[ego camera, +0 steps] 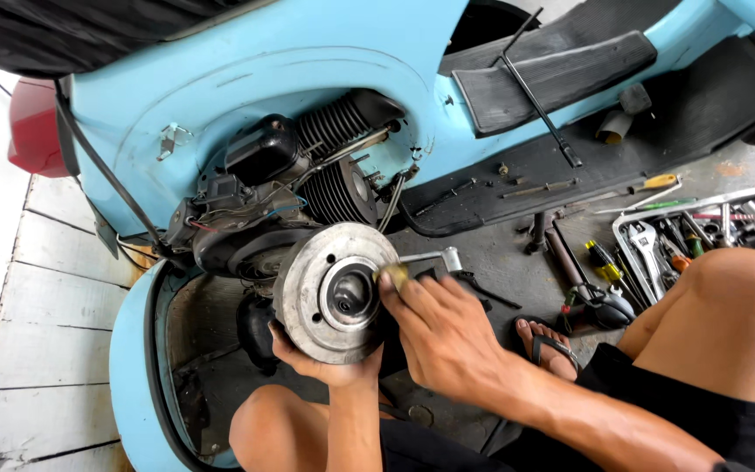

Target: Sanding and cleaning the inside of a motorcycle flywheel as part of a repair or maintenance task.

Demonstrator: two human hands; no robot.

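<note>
- That brake drum (pixel 329 293) looks like a solid metal casting, so I'd guess heavy, rigid and a bit greasy; the outer rim is the best place to hold it.
- It sits on the rear hub of the light blue scooter (pixel 308 52), lying on its side.
- Left hand (pixel 321 363) cups the drum's lower rim from underneath, fingers curled round it.
- Right hand (pixel 443 336) is pinched on a small yellowish bit (pixel 394 276) at the drum's centre recess, just right of the hub.

brake drum (pixel 329 293): round, grey bare metal, flat rim, dark recessed hub at centre | pose: on edge, open face toward the camera, mounted at the scooter engine's side | small yellowish pad (pixel 394 276): pressed against the drum's inner rim, right of the hub
</note>
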